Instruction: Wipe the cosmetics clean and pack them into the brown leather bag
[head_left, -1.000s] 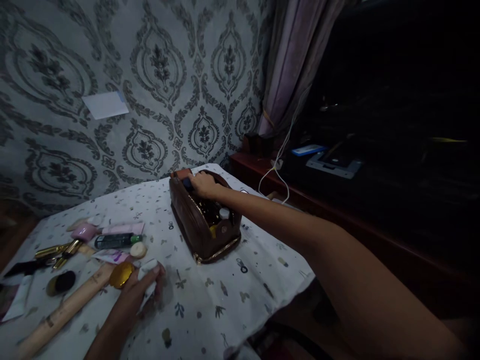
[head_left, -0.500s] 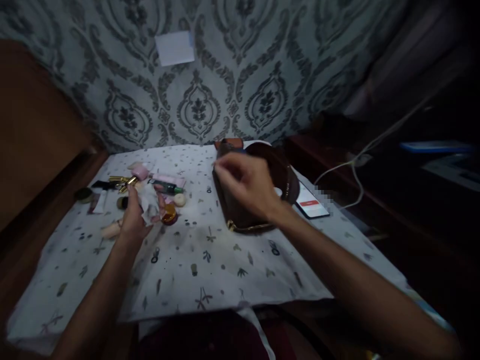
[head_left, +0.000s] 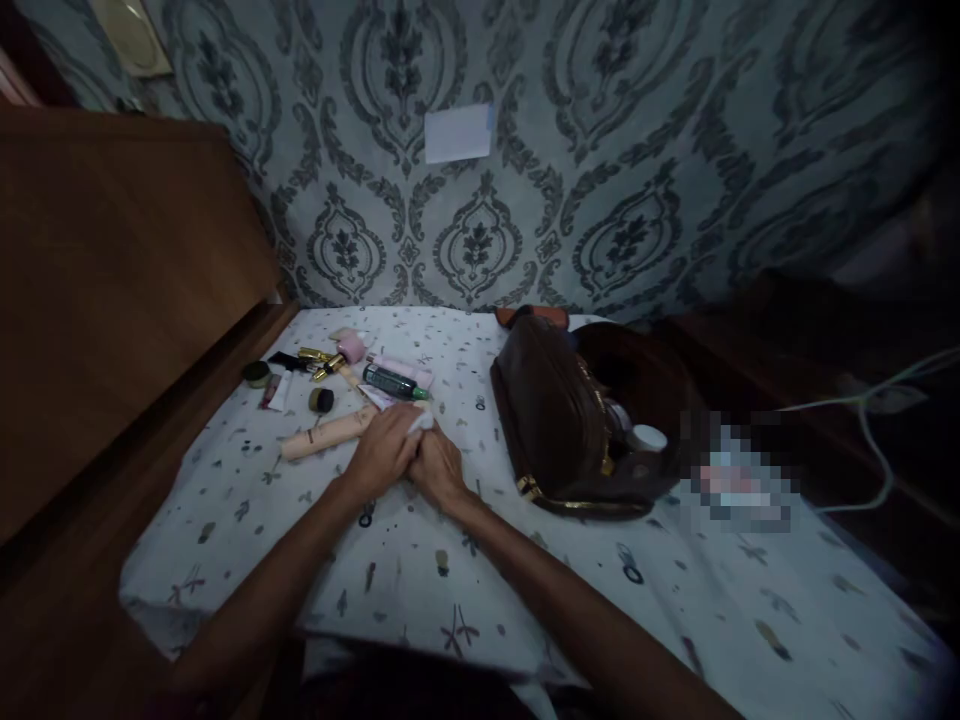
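My left hand (head_left: 385, 452) and my right hand (head_left: 438, 466) are pressed together over the near side of the cosmetics. A crumpled white tissue (head_left: 421, 422) pokes out between them, with my left fingers closed on it. My right fingers are curled in, and what they grip is hidden. Touching my left hand is a beige tube (head_left: 326, 434). Just beyond lie a dark green bottle (head_left: 391, 382) with a bright green end and a pale pink tube (head_left: 412, 372). A small black-and-gold jar (head_left: 321, 400) sits left of them.
A brown leather bag (head_left: 544, 420) stands open on the right, a white-lidded container (head_left: 649, 438) inside. Gold tubes (head_left: 328, 368), a pink-capped item (head_left: 350, 347), a white tube (head_left: 280, 390) and a dark round jar (head_left: 256, 374) lie at left. A wooden cabinet (head_left: 127, 300) borders the left side.
My right hand has left the bag and come across to meet my left hand. The left hand has moved nearer with the tissue. The amber jar is out of sight. The view has shifted left.
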